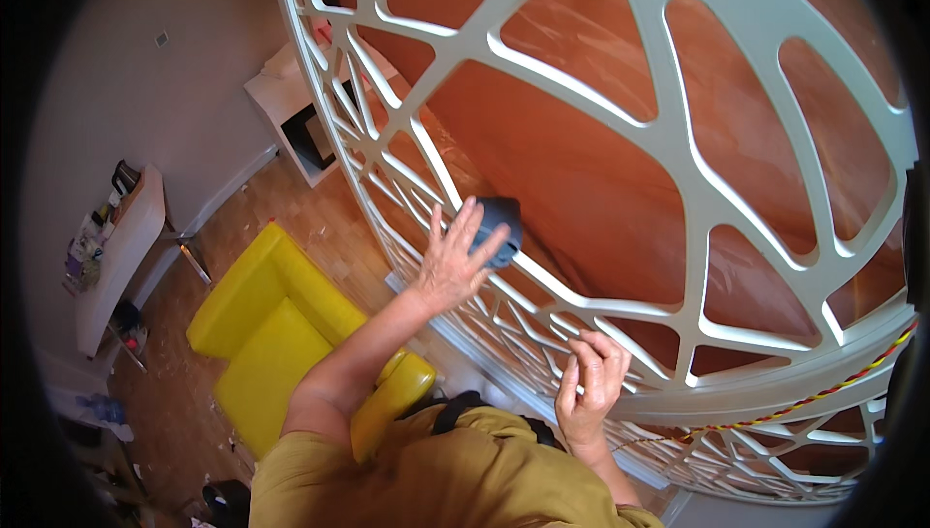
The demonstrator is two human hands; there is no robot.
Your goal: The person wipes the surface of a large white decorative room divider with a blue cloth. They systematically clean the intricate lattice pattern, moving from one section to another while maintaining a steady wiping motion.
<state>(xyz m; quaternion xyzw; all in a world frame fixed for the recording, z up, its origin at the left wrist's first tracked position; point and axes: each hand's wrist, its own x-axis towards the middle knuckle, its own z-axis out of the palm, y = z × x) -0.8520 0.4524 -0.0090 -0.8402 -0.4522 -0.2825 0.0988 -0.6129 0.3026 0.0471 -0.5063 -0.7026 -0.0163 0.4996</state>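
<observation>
A white openwork lattice panel (668, 150) with rounded cut-outs curves across my front and right. My left hand (454, 263), fingers spread, lies over a dark grey sheet (501, 219) against one of its bars. Whether that sheet is cloth or abrasive paper I cannot tell. Lower down, my right hand (594, 386) is raised close to the panel with its fingers curled. Nothing shows in it, and its contact with the bars is unclear. Reddish-brown surfaces (567, 186) show through the cut-outs.
A yellow armchair (283, 346) stands at my left on the wood floor (320, 230), which has scattered debris. Against the wall is a white desk (127, 266) bearing a kettle (126, 178) and clutter. A white cabinet (309, 132) sits beyond. Twisted red-yellow wire (806, 401) crosses at right.
</observation>
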